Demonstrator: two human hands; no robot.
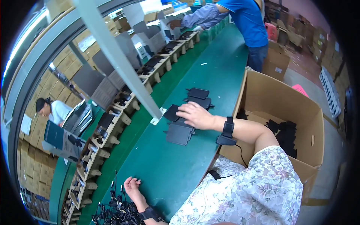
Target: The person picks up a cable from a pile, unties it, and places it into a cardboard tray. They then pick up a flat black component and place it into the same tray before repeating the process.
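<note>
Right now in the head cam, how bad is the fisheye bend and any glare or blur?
Head view: strong fisheye, the green table edge and the grey post curve toward the rim, with black vignette at the corners. Glare sits on the bright light strip at upper left. The right hand on the black flat parts is fairly sharp; the left hand by the black cables is softer.

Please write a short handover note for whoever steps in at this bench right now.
Right hand: lies flat on a black adapter in a row of them on the green belt; no closed grip visible.
Left hand: open, beside the pile of black cables.
Done: four adapters laid on the belt.
Left: more black parts in the cardboard box at the right; pulp trays line the belt's left edge.
</note>
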